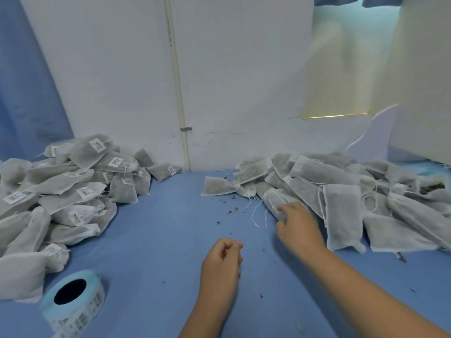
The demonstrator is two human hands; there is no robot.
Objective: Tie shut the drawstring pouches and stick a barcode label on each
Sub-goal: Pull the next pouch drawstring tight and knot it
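A heap of white drawstring pouches without labels [341, 191] lies at the right of the blue table. My right hand [296, 225] reaches into its near-left edge and grips one pouch [277, 200], whose loose strings trail onto the table. My left hand [223, 259] hovers over the table's middle with its fingers curled and nothing in it. At the left lies a second heap of pouches carrying barcode labels [80, 189]. A roll of barcode labels [73, 301] on blue backing stands at the near left.
A white wall with a vertical pipe [180, 106] closes off the back of the table [158, 240]. Blue cloth hangs at the far left. Dark herb crumbs [231, 208] are scattered between the heaps. A pale box [419, 93] rises at the back right.
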